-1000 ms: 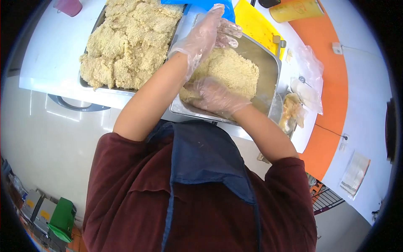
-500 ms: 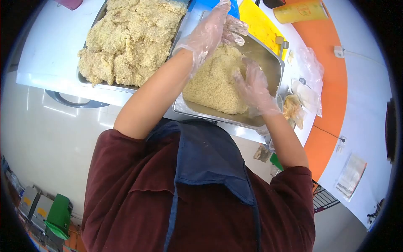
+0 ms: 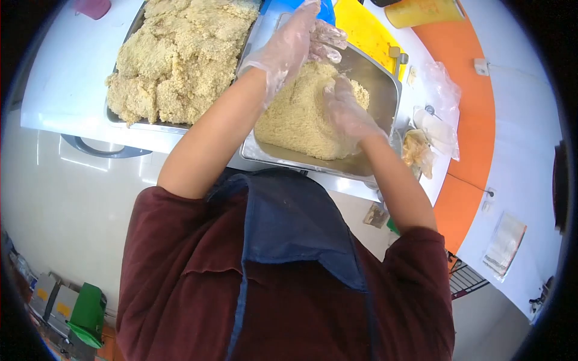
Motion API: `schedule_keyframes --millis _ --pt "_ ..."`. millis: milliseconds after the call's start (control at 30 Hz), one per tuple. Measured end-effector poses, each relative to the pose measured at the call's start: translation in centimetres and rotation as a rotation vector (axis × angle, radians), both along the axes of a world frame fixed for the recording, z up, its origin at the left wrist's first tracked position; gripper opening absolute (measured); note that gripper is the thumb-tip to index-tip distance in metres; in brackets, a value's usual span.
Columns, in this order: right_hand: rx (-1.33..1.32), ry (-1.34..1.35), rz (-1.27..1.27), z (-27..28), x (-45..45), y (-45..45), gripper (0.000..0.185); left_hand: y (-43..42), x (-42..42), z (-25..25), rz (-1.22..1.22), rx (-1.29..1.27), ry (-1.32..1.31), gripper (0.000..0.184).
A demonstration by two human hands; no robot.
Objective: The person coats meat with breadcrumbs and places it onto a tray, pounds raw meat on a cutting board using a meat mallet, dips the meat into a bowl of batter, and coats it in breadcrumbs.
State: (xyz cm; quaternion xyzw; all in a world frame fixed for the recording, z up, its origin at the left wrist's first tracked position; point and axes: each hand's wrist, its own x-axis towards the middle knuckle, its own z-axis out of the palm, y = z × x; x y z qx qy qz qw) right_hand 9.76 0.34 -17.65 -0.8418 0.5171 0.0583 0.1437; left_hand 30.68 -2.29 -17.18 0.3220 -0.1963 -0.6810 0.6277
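My left hand [image 3: 298, 43], in a clear plastic glove, hangs over the upper left edge of a metal pan [image 3: 382, 90]. Its fingers are apart and hold nothing. A mound of pale crumbs [image 3: 295, 123] fills the left part of the pan. My right hand [image 3: 347, 112], gloved too, rests on the right side of the mound with its fingers stretched toward the far edge. To the left, a second tray [image 3: 114, 117] is piled with crumb-coated pieces [image 3: 180, 60].
Behind the pan lies a yellow board [image 3: 367, 33] beside a blue item [image 3: 326, 13]. A yellow container [image 3: 424, 12] stands at the upper right. Plastic bags [image 3: 441, 90] and a bag of brownish food [image 3: 417, 151] lie right of the pan. A pink cup [image 3: 93, 7] stands upper left.
My right hand has moved from the near left of the pan to the right side of the crumbs. The crumbs now form a mound at the left. My left hand has barely moved.
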Motion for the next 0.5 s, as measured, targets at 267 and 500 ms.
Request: schedule_keyframes --millis 267,500 --pt "0.635 0.480 -0.431 8.3 3.2 4.5 0.068 0.2 0.2 0.0 -0.068 -0.011 -0.057 0.069" --pt "0.571 0.140 -0.276 4.3 2.6 5.8 0.074 0.8 0.5 0.2 -0.146 -0.010 -0.009 0.075"
